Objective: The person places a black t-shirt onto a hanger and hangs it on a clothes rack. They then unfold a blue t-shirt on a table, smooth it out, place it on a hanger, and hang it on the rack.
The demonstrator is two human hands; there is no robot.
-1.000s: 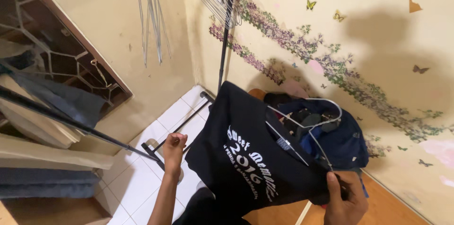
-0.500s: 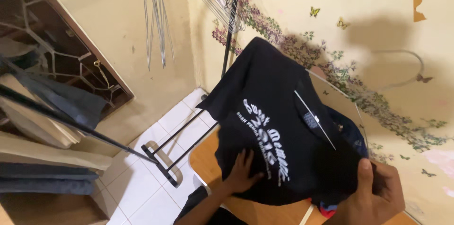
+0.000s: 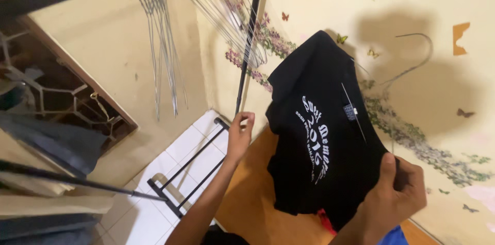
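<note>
The right hand [image 3: 394, 193] grips the black T-shirt [image 3: 319, 137] on its wire hanger [image 3: 412, 54]; the left hand [image 3: 240, 134], fingers loosely curled, holds nothing beside it.

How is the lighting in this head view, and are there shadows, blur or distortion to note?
Head view: warm indoor light, fairly even; a broad soft shadow on the wall behind the black shirt, with the wire hanger outlined against it. The right hand and left hand look slightly soft. The rack pole and window frame lean, showing wide-angle tilt. No glare.
</note>
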